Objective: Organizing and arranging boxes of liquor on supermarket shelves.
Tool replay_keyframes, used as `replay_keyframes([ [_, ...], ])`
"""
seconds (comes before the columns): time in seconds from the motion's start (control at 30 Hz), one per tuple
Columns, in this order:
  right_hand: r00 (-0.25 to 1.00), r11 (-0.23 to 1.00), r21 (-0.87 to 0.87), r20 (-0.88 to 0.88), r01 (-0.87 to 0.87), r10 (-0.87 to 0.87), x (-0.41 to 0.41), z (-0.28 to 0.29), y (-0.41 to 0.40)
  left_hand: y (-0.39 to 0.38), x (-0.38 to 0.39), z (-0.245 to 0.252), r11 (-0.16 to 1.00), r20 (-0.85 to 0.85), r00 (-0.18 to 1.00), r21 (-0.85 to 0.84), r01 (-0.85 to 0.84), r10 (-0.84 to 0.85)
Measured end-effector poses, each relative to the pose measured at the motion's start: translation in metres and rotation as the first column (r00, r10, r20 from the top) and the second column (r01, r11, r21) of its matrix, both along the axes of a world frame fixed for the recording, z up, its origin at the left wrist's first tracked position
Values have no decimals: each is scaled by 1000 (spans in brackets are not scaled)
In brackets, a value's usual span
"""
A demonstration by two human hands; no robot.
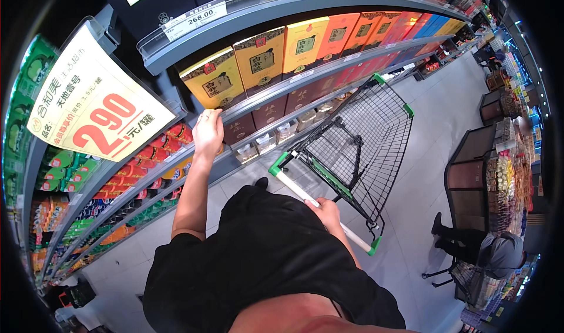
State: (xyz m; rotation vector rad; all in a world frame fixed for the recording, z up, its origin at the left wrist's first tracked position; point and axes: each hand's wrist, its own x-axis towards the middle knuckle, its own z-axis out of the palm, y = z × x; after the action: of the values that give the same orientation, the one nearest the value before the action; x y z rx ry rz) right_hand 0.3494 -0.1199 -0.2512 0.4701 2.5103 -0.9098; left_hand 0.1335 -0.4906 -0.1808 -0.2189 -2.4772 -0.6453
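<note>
My left hand [208, 131] is raised to the shelf edge at the lower corner of a yellow gift box [213, 79]. Its fingertips are at the shelf lip, and whether they touch it or the box is unclear. Around the white handle bar [288, 184] of a shopping cart [352, 143] my right hand [325, 212] is closed. The cart is a black wire one with green corners, and nothing shows inside its basket. More boxed goods stand upright in a row, among them a second yellow box [260, 60] and an orange box [337, 34].
A large price sign [101, 99] juts out at the left, above shelves of red cans [136, 165] and green packs [66, 170]. Grey tiled floor [414, 170] runs past the cart. Across the aisle a person [498, 251] stands with a cart beside a display bin [469, 174].
</note>
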Motion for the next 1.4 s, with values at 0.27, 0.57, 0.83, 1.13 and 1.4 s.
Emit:
replay_keyframes([
  [0.27,998,997,58,-51,-44,47,2,10,-7,10,-22,-35,948,113,975,-278,-156,193],
  [0.57,996,989,136,-58,-64,72,7,7,-5,10,-27,-47,939,-22,984,-297,-174,175],
  [0.83,994,989,127,-80,-71,81,5,2,-4,0,-26,-54,958,-112,992,-272,-92,64],
  [1.13,995,989,133,-55,-71,79,3,10,-7,-1,-26,-51,967,-154,988,-249,-49,11],
  [1.4,992,987,139,-78,-86,98,4,8,-6,-11,-20,-51,949,-116,988,-288,-131,102],
])
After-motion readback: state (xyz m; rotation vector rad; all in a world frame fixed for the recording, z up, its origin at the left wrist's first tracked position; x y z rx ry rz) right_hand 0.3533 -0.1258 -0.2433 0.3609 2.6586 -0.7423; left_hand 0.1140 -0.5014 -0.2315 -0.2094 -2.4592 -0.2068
